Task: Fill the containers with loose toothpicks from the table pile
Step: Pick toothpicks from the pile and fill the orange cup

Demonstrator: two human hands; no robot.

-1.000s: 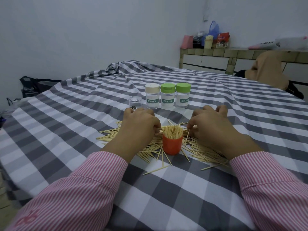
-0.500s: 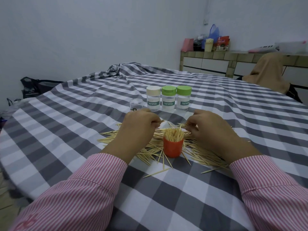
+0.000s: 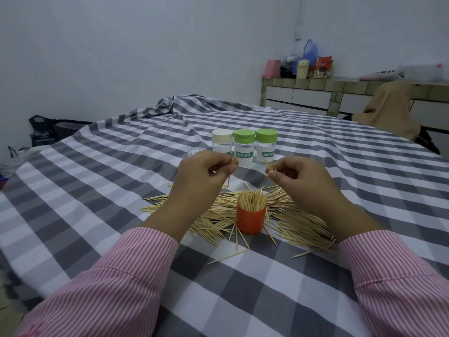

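Both hands had lifted off the toothpick pile (image 3: 286, 215) since 1 second earlier. The left hand (image 3: 202, 180) pinched a toothpick hanging downward; the right hand (image 3: 303, 181) pinched a few pointing up. Below and between them stood the orange container (image 3: 251, 221), packed with toothpicks. Behind stood 3 capped jars (image 3: 244, 148).
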